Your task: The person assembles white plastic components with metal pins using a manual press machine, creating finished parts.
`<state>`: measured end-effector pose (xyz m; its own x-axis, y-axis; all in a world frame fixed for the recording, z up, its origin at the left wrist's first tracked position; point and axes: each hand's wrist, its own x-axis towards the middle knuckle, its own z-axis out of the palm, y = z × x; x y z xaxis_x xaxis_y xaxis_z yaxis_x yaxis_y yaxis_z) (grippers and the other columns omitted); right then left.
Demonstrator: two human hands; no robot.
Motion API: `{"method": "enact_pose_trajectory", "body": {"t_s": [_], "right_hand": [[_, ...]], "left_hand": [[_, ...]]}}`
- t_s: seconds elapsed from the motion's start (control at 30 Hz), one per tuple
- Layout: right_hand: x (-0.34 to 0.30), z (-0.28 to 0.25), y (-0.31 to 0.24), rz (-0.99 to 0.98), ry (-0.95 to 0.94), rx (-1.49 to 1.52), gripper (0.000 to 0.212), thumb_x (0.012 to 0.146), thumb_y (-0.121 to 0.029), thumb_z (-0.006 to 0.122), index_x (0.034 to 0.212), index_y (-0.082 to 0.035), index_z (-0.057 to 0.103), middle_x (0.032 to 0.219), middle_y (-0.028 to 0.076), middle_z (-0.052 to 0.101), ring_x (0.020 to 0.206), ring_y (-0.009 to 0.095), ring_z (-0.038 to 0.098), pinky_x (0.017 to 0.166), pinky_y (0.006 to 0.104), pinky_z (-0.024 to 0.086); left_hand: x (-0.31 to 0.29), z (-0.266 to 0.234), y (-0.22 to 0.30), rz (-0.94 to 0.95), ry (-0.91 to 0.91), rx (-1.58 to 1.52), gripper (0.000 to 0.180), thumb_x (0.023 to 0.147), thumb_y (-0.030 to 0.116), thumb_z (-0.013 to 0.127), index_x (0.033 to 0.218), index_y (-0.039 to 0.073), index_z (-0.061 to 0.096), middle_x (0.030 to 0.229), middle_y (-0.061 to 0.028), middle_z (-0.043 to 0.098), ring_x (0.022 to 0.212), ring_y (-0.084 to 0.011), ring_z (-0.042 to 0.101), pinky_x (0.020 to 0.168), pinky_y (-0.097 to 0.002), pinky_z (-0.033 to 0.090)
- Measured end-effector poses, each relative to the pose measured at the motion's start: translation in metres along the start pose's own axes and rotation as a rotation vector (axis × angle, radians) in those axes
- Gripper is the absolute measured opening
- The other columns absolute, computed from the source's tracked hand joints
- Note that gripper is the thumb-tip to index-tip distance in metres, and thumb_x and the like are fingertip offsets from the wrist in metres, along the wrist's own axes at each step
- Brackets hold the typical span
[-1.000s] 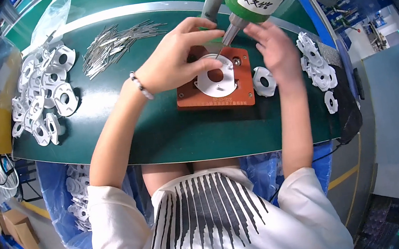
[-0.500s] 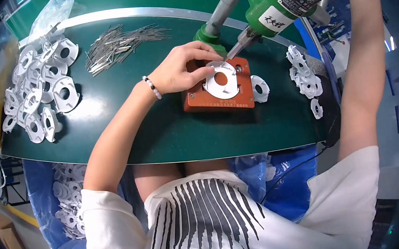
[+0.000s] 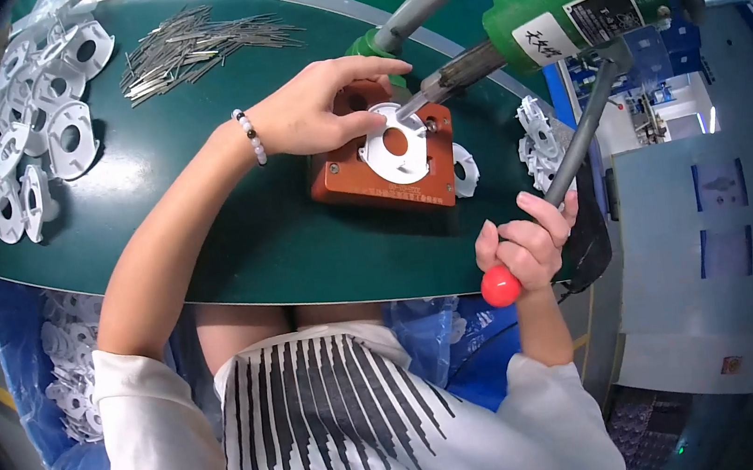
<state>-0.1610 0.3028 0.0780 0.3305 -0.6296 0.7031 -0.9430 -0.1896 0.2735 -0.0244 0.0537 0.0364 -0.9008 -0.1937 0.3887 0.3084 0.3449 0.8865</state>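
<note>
My right hand [image 3: 533, 244] is wrapped around the grey lever [image 3: 584, 130] of a green hand press [image 3: 516, 30], just above its red ball knob [image 3: 500, 286]. The press's pointed ram [image 3: 439, 89] reaches down to the upper edge of a white plastic ring-shaped part [image 3: 414, 157]. That part lies on an orange fixture block [image 3: 381, 196]. My left hand [image 3: 310, 112] is at the block's far left, its thumb tip against the white part and its index finger stretched out above. Whether the ram touches the part, I cannot tell.
A pile of white plastic parts [image 3: 69, 141] lies at left, beside thin metal pins [image 3: 194, 51] at the back. Another white part [image 3: 465, 170] sits right of the block, with more parts [image 3: 537, 145] farther right. Below the table edge, a blue-lined bin [image 3: 31, 409] holds white parts.
My right hand has come down from the upper right, pulling the lever toward me. The ram has lowered to the white part. The whole view has shifted somewhat; my left hand stays by the part.
</note>
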Motion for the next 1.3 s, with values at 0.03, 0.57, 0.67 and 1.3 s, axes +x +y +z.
{"method": "enact_pose_trajectory", "body": {"t_s": [0.03,0.57,0.67,1.3], "right_hand": [[0.005,-0.002,0.003,-0.053,-0.04,-0.005,0.031,0.064,-0.004,0.07,0.064,-0.018,0.043,0.065,-0.004,0.046,0.081,0.021,0.062,0.107,0.0522,0.017],[0.168,0.007,0.232,0.838,0.162,0.822,0.026,0.086,-0.016,0.049,0.104,0.001,0.059,0.106,0.017,0.06,0.086,0.018,0.057,0.078,0.0321,0.048],[0.128,0.034,0.267,0.949,0.143,1.04,0.026,0.088,-0.017,0.045,0.104,-0.001,0.059,0.102,0.015,0.062,0.075,0.015,0.057,0.071,0.0311,0.049],[-0.053,0.059,0.071,0.496,-0.061,0.298,0.011,0.073,0.0,0.06,0.082,-0.002,0.055,0.083,0.011,0.057,0.082,0.029,0.055,0.081,0.0367,0.044]], "left_hand": [[0.0,0.002,-0.005,0.006,0.004,-0.048,0.055,0.079,0.004,0.058,0.131,0.006,0.04,0.105,-0.0102,0.057,0.1,-0.0168,0.054,0.093,-0.0311,0.042],[0.004,-0.003,-0.001,0.118,-0.007,0.277,0.033,0.079,0.012,0.057,0.112,0.005,0.059,0.105,-0.0161,0.055,0.094,-0.0273,0.056,0.085,-0.0338,0.044],[0.01,0.014,0.01,0.11,0.076,0.519,0.033,0.075,0.021,0.062,0.104,0.005,0.062,0.103,-0.0162,0.055,0.097,-0.032,0.051,0.087,-0.0391,0.04],[-0.041,-0.127,0.011,0.181,1.594,0.586,0.027,0.078,0.011,0.062,0.103,0.002,0.056,0.084,-0.009,0.059,0.066,-0.0172,0.059,0.055,-0.0281,0.047]]}}
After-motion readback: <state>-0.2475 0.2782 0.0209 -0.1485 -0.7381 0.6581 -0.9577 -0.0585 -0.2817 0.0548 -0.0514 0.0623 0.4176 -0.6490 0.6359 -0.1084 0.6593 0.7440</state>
